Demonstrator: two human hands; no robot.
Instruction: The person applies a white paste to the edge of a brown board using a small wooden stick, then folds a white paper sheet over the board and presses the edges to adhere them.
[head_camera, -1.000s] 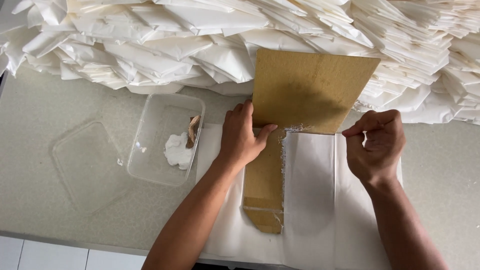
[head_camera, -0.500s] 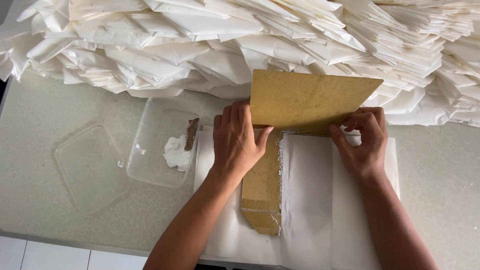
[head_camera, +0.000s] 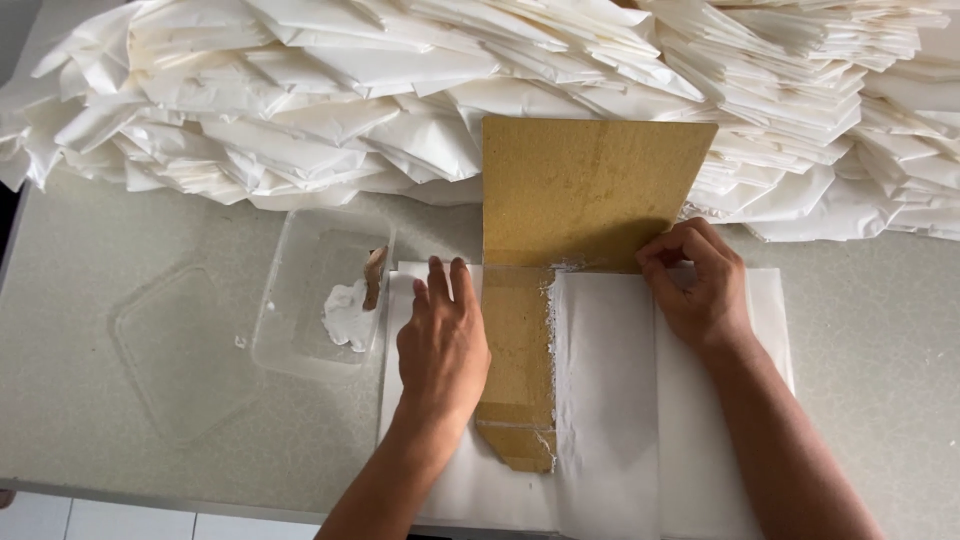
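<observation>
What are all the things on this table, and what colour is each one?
Folded paper pile: too many to count, white, heaped along the far side of the table.
Cardboard template: one, brown, middle, its narrow strip lying on the flat paper.
Flat paper sheet: one, white, near edge, under the cardboard and both hands.
Plastic tub: one, clear, left of the sheet.
Paste: one blob, white, inside the tub.
Small spreader: one, brown, leaning in the tub.
Plastic lid: one, clear, left of the tub.
Table: one, pale speckled grey.
Left hand: flat on the sheet beside the cardboard strip.
Right hand: curled at the cardboard's lower right edge.
</observation>
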